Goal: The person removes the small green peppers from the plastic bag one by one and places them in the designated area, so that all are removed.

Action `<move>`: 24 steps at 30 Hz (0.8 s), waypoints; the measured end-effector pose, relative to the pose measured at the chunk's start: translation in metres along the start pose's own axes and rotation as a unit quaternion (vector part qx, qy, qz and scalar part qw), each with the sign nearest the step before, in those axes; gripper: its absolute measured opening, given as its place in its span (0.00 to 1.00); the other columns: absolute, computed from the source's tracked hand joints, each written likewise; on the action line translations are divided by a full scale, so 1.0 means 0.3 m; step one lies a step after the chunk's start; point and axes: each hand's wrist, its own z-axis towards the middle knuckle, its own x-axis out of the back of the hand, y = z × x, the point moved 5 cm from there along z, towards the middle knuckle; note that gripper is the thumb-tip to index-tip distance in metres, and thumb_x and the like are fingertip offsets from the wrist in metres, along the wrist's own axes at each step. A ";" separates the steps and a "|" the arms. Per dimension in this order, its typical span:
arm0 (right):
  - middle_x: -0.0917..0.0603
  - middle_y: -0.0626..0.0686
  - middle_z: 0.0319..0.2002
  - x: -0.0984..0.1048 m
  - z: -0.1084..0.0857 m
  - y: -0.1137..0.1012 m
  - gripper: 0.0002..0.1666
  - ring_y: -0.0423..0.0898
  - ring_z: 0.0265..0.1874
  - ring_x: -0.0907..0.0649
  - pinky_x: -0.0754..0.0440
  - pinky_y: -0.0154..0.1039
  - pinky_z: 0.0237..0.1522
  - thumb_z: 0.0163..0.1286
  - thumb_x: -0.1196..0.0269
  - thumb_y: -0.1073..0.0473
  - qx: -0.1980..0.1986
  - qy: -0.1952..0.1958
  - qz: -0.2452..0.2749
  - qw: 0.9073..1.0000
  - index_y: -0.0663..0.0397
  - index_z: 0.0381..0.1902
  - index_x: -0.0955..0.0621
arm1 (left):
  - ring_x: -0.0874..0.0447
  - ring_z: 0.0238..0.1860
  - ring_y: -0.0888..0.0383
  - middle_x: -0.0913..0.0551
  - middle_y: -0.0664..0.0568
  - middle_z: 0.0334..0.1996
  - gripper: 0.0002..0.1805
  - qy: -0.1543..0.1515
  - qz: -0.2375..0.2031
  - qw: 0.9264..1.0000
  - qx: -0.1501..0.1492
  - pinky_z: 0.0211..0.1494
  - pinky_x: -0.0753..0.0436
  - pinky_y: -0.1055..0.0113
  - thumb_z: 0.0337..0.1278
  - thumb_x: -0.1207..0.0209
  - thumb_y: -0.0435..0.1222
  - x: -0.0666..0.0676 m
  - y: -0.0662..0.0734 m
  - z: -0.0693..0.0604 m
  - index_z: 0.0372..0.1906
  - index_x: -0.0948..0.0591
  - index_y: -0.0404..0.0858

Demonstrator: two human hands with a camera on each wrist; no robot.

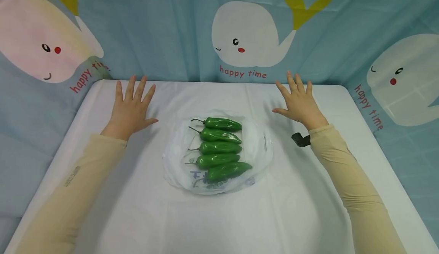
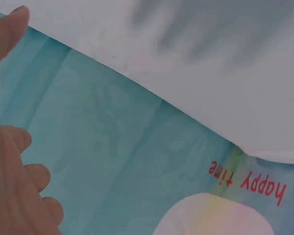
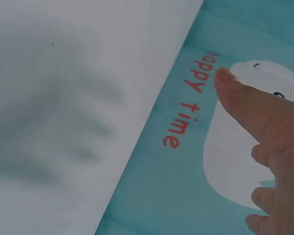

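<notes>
Several green peppers (image 1: pixel 219 147) lie in a row, stems mostly to the left, on a thin white plastic bag (image 1: pixel 257 139) spread on the table. To the left of the bag, the left hand (image 1: pixel 130 107) is held with its fingers straight and spread, holding nothing. On the bag's right, the right hand (image 1: pixel 300 103) has its fingers spread too and holds nothing. In the left wrist view, the left hand (image 2: pixel 17 181) shows thumb and fingertips apart. The right wrist view has the right hand (image 3: pixel 279 132), its thumb stretched out. Neither hand touches the peppers.
A white cloth covers the table (image 1: pixel 219 223). A small black object (image 1: pixel 300 139) shows beside the right sleeve. Behind the table's far edge and at both sides hangs a blue curtain (image 1: pixel 185 29) with printed whales and lettering.
</notes>
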 end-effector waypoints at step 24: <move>0.33 0.59 0.65 0.019 -0.021 -0.261 0.39 0.57 0.64 0.34 0.35 0.53 0.62 0.61 0.33 0.54 0.134 0.063 0.249 0.957 0.58 0.67 0.33 | 0.54 0.69 0.33 0.52 0.30 0.71 0.45 0.034 -0.127 0.991 -0.022 0.64 0.45 0.35 0.58 0.40 0.49 -0.040 0.192 -0.070 0.70 0.44 0.28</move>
